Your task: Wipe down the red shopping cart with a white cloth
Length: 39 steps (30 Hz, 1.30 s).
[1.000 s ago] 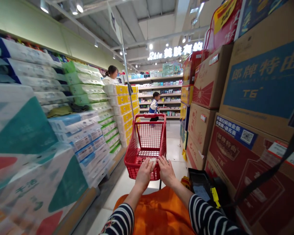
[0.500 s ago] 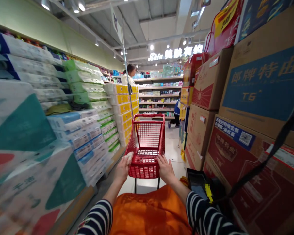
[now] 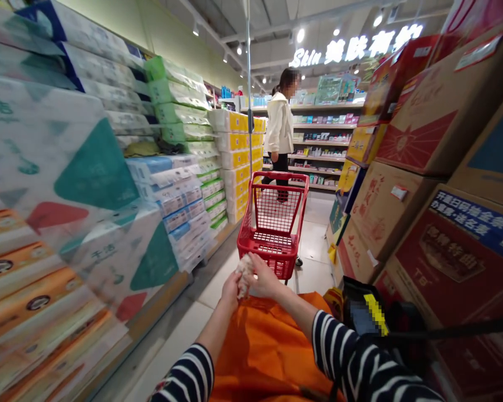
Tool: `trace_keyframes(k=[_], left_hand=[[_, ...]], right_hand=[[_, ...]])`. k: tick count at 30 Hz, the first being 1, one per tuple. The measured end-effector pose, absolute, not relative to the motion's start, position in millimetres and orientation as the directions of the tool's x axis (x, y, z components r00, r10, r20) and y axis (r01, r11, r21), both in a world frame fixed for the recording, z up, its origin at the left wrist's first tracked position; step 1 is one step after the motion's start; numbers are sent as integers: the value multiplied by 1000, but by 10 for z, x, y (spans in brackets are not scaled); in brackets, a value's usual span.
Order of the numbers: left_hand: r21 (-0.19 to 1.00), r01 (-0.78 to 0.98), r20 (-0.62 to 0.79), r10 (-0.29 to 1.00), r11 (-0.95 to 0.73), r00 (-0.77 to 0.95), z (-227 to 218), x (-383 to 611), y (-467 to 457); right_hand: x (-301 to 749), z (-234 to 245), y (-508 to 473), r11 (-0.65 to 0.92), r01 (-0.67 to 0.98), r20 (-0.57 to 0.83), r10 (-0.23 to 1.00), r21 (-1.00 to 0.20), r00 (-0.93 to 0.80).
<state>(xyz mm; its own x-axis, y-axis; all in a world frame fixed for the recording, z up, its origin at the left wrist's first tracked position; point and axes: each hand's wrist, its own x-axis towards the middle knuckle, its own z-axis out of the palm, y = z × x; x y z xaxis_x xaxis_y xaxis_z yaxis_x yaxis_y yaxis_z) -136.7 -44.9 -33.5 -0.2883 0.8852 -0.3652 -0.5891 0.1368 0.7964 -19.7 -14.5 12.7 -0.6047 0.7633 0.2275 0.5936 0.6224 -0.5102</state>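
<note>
A red shopping cart (image 3: 274, 223) stands in the aisle just ahead of me, its basket showing nothing inside. Both hands are off its handle and meet in front of my orange apron. My left hand (image 3: 231, 288) pinches a crumpled white tissue (image 3: 245, 272). My right hand (image 3: 263, 276) is closed around the same tissue from the right. Striped sleeves cover both forearms.
Stacked packs of tissue paper (image 3: 109, 184) line the shelf on the left. Large cardboard liquor boxes (image 3: 436, 184) are piled on the right. A person in a white jacket (image 3: 280, 131) stands beyond the cart. A black bag (image 3: 362, 312) hangs at my right side.
Both hands left the cart handle and came together on the tissue. The cart rolled slightly ahead. A person in white came into the aisle's far end.
</note>
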Motion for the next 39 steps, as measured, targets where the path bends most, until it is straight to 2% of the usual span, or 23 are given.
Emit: trace_keyframes(k=[2,5,6,8,10,11,15,17,20,25,30,33,36,39], left_hand=[[781,-598,-374,901,178,-220,-297,-1339,-466],[826,-526,-317,938,202,-139,-216,-1410,-396],[869,-457,-291,944,190,-159,-191,-1462,-346],[949,-275,-235,925,152,-299,-141,-1575,-213],[984,-140,-167,871,114,-462,-81,-1658,-69],[989,-118,-138,860,92,-491,-47,-1677,-8],[963,-268,-106,912,-4,-395,55,-1668,107],[938,-347,-124,921,-14,-369,52,-1680,119],[930,-366,-160,913,13,-375,-5,-1751,158],[950,-302,-201,896,80,-395,-60,-1854,103],[910,-313,-398,784,271,-477,-220,-1924,-182],[883,-341,-456,760,322,-463,-361,-1892,-269],[825,-501,-467,815,262,-342,-418,-1762,-260],[658,-737,-388,908,152,-158,-402,-1622,-266]], right_hand=[[-338,21,-132,622,547,231,752,-560,-618],[-378,-18,-43,677,543,379,732,-497,-567],[-358,-8,-2,719,542,442,695,-435,-567],[-292,5,81,827,510,538,548,-234,-641],[-205,-20,153,891,455,547,380,1,-746],[-158,-48,180,895,435,530,323,97,-784],[-10,-132,225,857,413,449,252,308,-857],[-15,-94,241,848,385,427,215,365,-878],[-140,48,308,836,353,431,158,420,-888],[-318,151,432,874,245,362,86,420,-928],[-276,-78,462,925,304,310,226,229,-923],[-304,-167,468,936,313,310,253,160,-917],[-391,-205,377,948,302,323,256,100,-911],[-446,-279,189,928,372,348,349,1,-870]])
